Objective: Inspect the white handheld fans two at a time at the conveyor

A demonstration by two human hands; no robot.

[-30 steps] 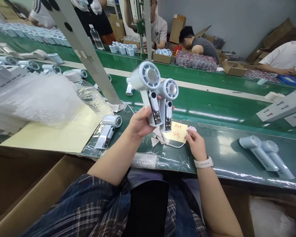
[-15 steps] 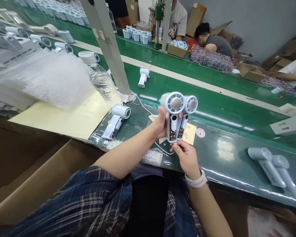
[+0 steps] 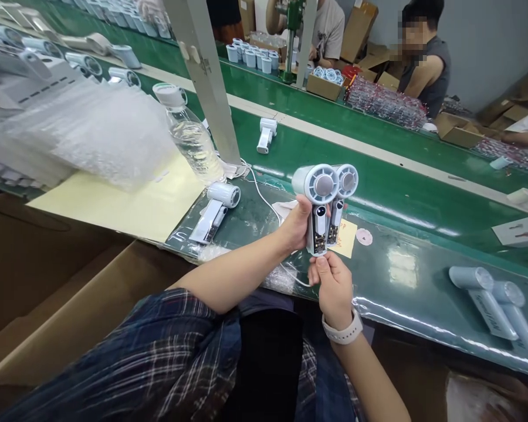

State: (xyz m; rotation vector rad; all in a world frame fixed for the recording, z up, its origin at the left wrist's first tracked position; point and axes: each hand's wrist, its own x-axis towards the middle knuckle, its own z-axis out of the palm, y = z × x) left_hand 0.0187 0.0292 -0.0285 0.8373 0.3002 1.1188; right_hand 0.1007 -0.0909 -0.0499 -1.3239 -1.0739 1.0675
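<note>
I wear a white watch band on my right wrist. My right hand has thumb and fingers pinched together on the end of a white cable, right at the foot of the nearer fan; I cannot tell whether the plug is seated in it. My left hand is clamped around the handles of that one and the farther fan, holding both upright above the bench, side by side. Both handles are uncovered in front, and a circuit board shows in the nearer one.

Below my left forearm, bubble wrap lies along the near edge. To the right, two whole fans lie next to each other on the bench. Behind my hands are a yellow note and a round pink piece. To the left lies another opened fan, near a yellow sheet with clear plastic bags on it. A water bottle leans just beyond.

Farther off, a single fan sits on the green conveyor. On the far side stand blue cups, and a co-worker in a grey sleeveless top sits behind bundled wires.
</note>
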